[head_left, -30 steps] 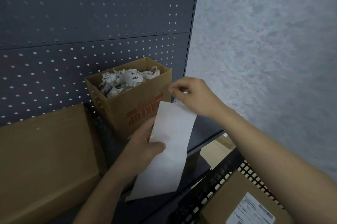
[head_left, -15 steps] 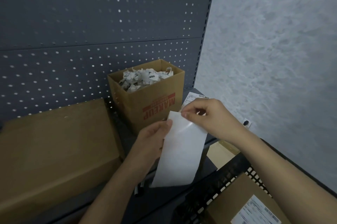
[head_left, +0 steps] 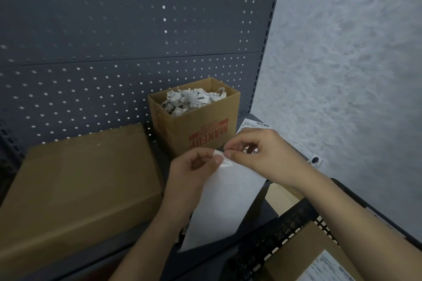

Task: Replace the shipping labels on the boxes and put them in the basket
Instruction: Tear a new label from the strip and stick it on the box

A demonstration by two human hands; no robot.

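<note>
Three boxes are visible: a flat box point(head_left: 80, 184) on the shelf, an open box point(head_left: 205, 129) behind it, and a labelled box point(head_left: 303, 255) in the one basket point(head_left: 269, 244). The left hand point(head_left: 194, 171) and the right hand point(head_left: 265, 155) both pinch the top of one white label sheet point(head_left: 223, 203), held above the shelf edge.

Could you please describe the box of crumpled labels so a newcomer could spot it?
Find the dark pegboard panel; at its right end, a small open cardboard box stands on the shelf. Unlike the larger closed box to its left, it bears red MAKEUP lettering and brims with crumpled labels.
</note>
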